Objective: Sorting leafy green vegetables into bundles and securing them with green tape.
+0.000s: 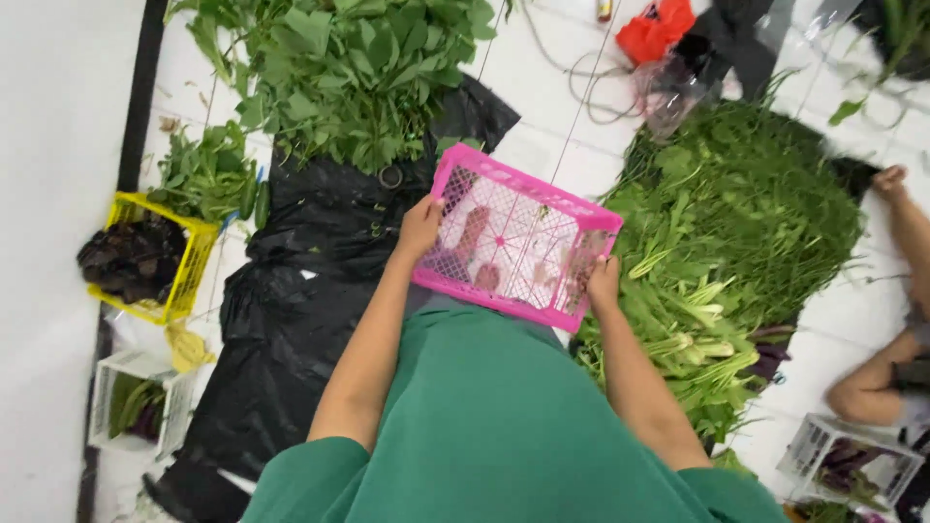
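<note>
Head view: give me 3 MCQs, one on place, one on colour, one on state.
1. Where is the yellow basket?
A. far left, by the wall
B. on the right-hand greens
C. in the person's lap

2. What colour is the held basket?
A. white
B. pink
C. blue

3. How is the pink basket held?
A. left hand only
B. lying on the floor
C. both hands, one per side

Answers:
1 A, the yellow basket sits at the left edge.
2 B, the pink basket is plainly pink.
3 C, left hand and right hand grip opposite rims.

Both hands (418, 225) (603, 281) forward, fingers curled.
</note>
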